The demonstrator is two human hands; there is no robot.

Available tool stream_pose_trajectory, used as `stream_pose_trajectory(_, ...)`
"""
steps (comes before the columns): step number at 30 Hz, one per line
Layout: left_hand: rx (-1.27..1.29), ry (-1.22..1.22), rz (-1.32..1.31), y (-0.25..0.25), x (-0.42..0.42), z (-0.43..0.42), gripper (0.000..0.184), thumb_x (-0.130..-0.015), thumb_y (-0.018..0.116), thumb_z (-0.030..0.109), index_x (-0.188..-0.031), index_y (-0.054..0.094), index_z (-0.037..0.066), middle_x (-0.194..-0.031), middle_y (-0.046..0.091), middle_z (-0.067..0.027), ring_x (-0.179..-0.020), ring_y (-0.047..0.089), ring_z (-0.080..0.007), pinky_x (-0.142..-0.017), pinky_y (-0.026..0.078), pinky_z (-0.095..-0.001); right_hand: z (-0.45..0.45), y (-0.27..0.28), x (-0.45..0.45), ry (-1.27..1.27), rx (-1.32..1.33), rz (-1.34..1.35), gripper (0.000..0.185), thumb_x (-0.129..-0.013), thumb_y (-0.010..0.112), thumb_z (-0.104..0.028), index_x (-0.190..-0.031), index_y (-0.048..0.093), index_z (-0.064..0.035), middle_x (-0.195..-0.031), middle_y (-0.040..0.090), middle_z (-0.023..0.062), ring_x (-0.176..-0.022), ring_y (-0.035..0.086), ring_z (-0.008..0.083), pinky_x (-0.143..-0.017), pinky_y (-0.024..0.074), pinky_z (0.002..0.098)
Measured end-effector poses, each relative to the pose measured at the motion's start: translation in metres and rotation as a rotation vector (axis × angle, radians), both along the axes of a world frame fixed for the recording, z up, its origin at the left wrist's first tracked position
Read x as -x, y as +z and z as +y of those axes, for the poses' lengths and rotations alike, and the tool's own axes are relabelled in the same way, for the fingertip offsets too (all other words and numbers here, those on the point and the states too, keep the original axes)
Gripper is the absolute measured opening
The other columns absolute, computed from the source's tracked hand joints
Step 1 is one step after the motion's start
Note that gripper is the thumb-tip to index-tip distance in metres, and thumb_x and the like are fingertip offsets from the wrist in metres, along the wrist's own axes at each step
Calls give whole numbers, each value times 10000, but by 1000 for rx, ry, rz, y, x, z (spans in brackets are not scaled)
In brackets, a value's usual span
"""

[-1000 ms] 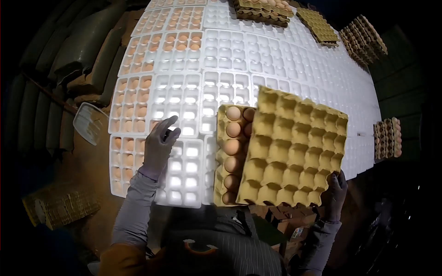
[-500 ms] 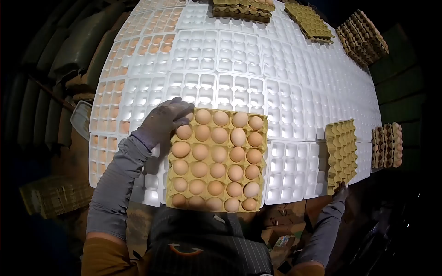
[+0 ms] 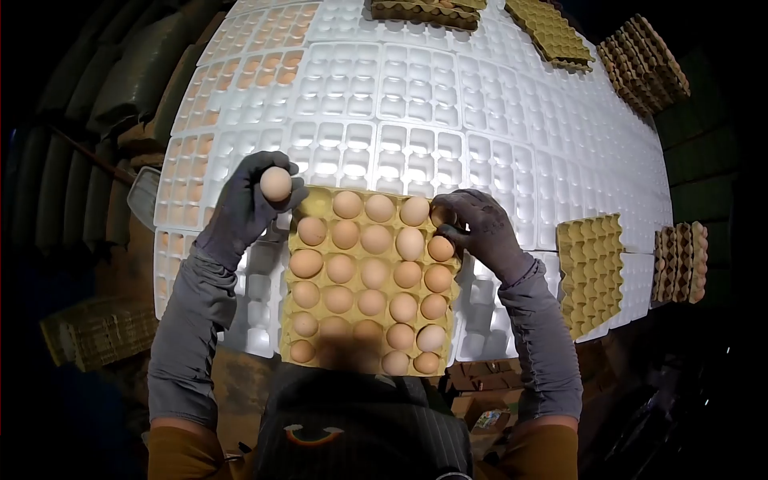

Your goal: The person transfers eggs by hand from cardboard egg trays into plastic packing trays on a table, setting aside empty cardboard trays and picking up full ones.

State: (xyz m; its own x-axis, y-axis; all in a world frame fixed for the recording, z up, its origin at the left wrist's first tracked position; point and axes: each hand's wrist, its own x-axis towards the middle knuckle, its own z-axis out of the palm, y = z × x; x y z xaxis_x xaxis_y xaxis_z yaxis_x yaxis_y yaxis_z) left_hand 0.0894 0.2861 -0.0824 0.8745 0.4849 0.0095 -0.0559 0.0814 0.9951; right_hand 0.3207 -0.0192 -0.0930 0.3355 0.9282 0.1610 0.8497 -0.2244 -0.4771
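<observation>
My gloved left hand (image 3: 250, 200) holds a light brown egg (image 3: 276, 184) above the top left corner of a yellow egg tray (image 3: 318, 200). The tray is full of eggs apart from that bare corner cup. At its top right corner, the fingers of my gloved right hand (image 3: 472, 228) are closed round an egg (image 3: 440, 214) that they partly cover. Under and around the tray lie white plastic trays (image 3: 340, 80) with square cups.
An egg-free yellow tray (image 3: 590, 272) lies at the right. Further stacks stand at the right edge (image 3: 680, 262), the far right (image 3: 644, 64) and the top (image 3: 552, 32). White trays with eggs (image 3: 186, 180) line the left. Dark sacks (image 3: 140, 76) lie beyond.
The upper yellow tray was moved off to the right and let go. My right hand has come back to the full tray's top right corner. My left hand has lifted an egg from the top left.
</observation>
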Motion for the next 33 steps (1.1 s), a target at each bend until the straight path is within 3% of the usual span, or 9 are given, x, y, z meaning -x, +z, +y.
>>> stream_pose_trajectory(1, 702, -243, 141, -4, -10, 26, 379, -1011, 625, 404, -1056, 640, 27, -1066, 632, -82, -976, 639, -156, -863, 557, -334, 0, 6, 2, -105, -35, 297, 444, -864, 744, -177, -1289, 638, -108, -1135, 711, 67, -1078, 657, 225, -954, 511, 359)
stream_pose_trajectory(3, -468, -196, 424, 29, -32, -19, 347, -931, 719, 311, -1129, 683, 29, -1102, 626, -95, -905, 629, -183, -848, 529, -344, -4, 9, -6, -343, -135, 994, 426, -935, 674, -200, -1333, 615, -58, -1123, 701, 44, -1027, 668, 174, -911, 530, 325)
stream_pose_trajectory(6, -1149, -337, 620, 19, -47, -43, 475, -885, 756, 351, -1250, 676, 58, -1316, 568, -145, -1056, 645, -271, -921, 515, -376, 8, 30, -15, -458, -438, 1452, 269, -980, 615, -208, -1177, 653, -28, -992, 662, 22, -986, 645, 130, -851, 523, 287)
stream_pose_trajectory(10, -1200, -311, 555, 13, -45, -34, 450, -885, 752, 329, -1242, 678, 66, -1270, 613, -144, -1067, 648, -293, -944, 516, -381, 52, 40, 3, -86, 422, 130, 308, -929, 667, -341, -1104, 678, -88, -1070, 666, 80, -958, 684, 250, -816, 550, 406)
stream_pose_trajectory(18, 523, -251, 433, 40, -18, 10, 461, -962, 658, 252, -1363, 549, 53, -1098, 674, -107, -984, 662, -149, -789, 568, -308, 51, 36, 8, -122, 382, 128, 295, -874, 702, -347, -1057, 681, -116, -973, 664, 76, -903, 682, 264, -809, 544, 407)
stream_pose_trajectory(20, 415, -205, 321, 52, -9, 11, 422, -960, 638, 213, -1347, 580, 55, -1155, 665, -99, -1028, 663, -164, -847, 562, -308, 41, 17, -6, -130, 277, 237, 258, -902, 685, -296, -1068, 681, -98, -995, 697, 76, -867, 685, 212, -796, 541, 378)
stream_pose_trajectory(24, -885, -330, 478, 50, -2, -11, 304, -920, 659, 200, -1190, 690, 63, -1333, 550, -170, -1072, 661, -295, -923, 551, -402, 45, 39, -10, -215, -137, 1653, 366, -916, 599, -84, -1277, 550, -47, -1212, 646, 129, -887, 647, 132, -811, 531, 262)
stream_pose_trajectory(29, -926, -251, 998, 32, -10, -49, 311, -863, 734, 252, -1111, 668, 78, -1402, 467, -188, -1131, 554, -373, -950, 525, -461, 74, 44, 7, -110, 428, 487, 452, -873, 740, -330, -1227, 631, -72, -1229, 602, 83, -963, 669, 195, -836, 545, 369)
stream_pose_trajectory(33, -1293, -377, 687, 18, 5, -29, 356, -869, 734, 272, -1132, 674, 40, -1366, 491, -207, -1027, 596, -377, -909, 541, -457, 68, 35, 23, -35, 572, -149, 394, -863, 740, -389, -1091, 650, -81, -1103, 604, 116, -1037, 657, 307, -858, 543, 439)
